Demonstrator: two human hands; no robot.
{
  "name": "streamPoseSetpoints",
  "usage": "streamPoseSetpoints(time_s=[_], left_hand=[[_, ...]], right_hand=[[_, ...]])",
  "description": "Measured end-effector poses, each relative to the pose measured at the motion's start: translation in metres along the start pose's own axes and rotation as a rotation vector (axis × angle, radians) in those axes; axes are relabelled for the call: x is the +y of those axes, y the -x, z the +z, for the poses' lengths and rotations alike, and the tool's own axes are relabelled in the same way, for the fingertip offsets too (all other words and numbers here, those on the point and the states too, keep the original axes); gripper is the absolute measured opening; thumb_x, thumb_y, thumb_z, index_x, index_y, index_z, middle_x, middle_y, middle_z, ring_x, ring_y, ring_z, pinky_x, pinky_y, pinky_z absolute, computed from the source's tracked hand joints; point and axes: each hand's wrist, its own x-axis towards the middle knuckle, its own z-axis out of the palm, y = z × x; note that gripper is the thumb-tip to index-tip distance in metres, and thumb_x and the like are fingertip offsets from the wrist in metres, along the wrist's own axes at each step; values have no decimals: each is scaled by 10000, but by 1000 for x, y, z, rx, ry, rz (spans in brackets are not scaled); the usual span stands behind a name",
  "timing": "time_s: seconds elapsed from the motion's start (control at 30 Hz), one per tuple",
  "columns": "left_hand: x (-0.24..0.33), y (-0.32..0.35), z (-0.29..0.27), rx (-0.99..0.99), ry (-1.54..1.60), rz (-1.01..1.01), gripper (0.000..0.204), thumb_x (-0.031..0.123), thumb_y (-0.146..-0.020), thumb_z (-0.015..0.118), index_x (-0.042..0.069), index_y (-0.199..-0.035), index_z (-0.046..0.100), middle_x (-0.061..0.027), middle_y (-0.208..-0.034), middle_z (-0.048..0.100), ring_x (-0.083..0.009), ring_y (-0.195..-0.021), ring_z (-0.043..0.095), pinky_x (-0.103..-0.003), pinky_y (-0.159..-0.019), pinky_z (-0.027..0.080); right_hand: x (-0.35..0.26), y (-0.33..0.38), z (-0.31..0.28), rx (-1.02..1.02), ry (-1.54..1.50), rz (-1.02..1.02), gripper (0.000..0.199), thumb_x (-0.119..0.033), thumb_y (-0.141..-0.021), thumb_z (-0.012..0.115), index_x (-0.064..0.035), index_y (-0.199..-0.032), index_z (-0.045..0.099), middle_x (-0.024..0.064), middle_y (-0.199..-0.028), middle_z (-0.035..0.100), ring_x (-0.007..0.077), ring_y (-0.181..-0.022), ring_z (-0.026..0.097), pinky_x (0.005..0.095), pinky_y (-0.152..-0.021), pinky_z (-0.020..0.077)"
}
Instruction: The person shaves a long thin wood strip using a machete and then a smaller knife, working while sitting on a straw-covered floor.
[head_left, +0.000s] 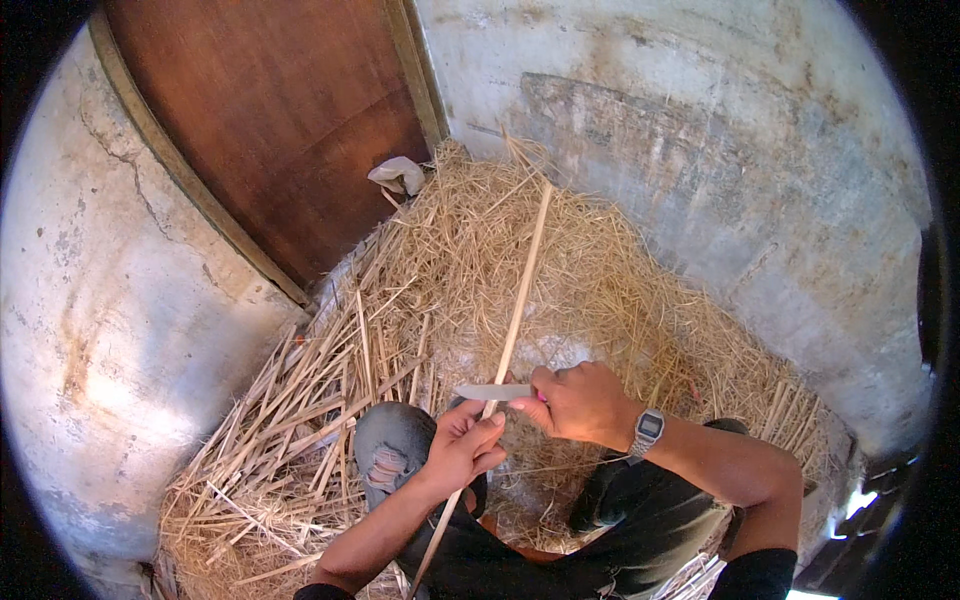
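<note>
A thin strip starts above the lap and runs nearly straight ahead, its long axis slanting so that the far end leans right. Low on it, the left hand has its grip closed, thumb and fingers wrapped around the strip. Just beyond, a knife crosses the strip, tip pointing left, with the right hand gripping it in a fist. Farther off lie sticks and straw, before a brown door.
</note>
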Motion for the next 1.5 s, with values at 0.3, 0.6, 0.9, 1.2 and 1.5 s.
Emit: streamPoseSetpoints(time_s=[0.3,0.6,0.9,1.2,1.5], left_hand=[[1,21,0,-140,-205,-144,577,-7,-1016,475,104,-1560,319,68,-621,308,-32,-467,267,-224,-441,229],[8,15,-12,-205,45,-128,558,106,-1052,441,89,-1575,249,40,-597,302,-57,-405,240,-222,-395,246],[11,8,-5,-197,373,-246,548,83,-1041,448,96,-1564,285,56,-617,298,-39,-450,217,-185,-408,248],[11,9,-1,-246,428,-251,560,82,-1037,456,77,-1565,269,50,-613,306,-39,-424,229,-189,-387,259],[13,15,-20,-238,521,-282,576,60,-1028,421,87,-1572,235,35,-583,334,-59,-358,296,-211,-349,275]], right_hand=[[155,-46,-38,470,115,276,531,-435,-1026,448,20,-819,624,251,-716,639,448,-645,633,545,-582,490],[175,-21,-52,727,-421,399,510,-415,-1073,397,8,-825,538,113,-619,502,232,-575,401,389,-582,395],[75,-39,-63,734,-270,210,204,-223,-1021,569,-43,-1056,660,110,-698,617,225,-587,601,362,-565,479],[86,-28,-56,596,89,-20,332,-145,-965,602,-159,-1296,621,50,-719,597,223,-544,554,341,-527,473],[57,-14,-36,127,340,-94,584,-140,-911,572,-338,-1451,471,80,-776,563,279,-585,618,398,-482,514]])
